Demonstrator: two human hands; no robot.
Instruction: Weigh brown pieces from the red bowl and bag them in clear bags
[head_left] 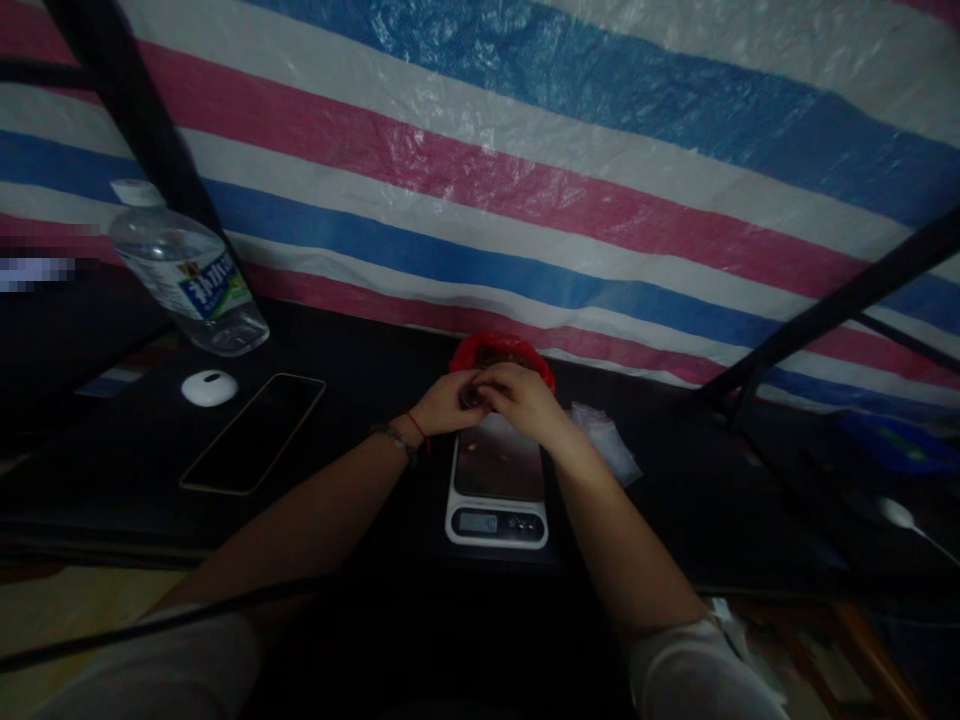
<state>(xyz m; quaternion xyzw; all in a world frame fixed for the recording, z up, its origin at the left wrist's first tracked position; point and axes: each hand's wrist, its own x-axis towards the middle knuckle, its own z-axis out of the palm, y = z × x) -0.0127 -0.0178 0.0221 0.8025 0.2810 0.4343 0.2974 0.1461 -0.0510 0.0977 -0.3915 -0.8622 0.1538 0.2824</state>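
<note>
My left hand (444, 403) and my right hand (517, 400) meet above the far end of a white digital kitchen scale (496, 522). Something small and dark brown sits in the curled fingers of my left hand, too hidden to name. The closed fingertips of my right hand press against it from the other side. On the scale's steel plate (495, 478) lie a few tiny yellowish bits. Just beyond my hands is a red plastic bag (466, 352), its mouth spread around many small brown pieces (504, 356). Small clear plastic bags (609, 445) rest right of the scale.
A phone (255, 432), a white mouse (209, 388) and a clear drink bottle (187, 270) are on the black desk to the left. Dark metal bars (825, 310) slant at both sides. A striped plastic sheet (480, 190) hangs behind; a blue object (892, 443) lies far right.
</note>
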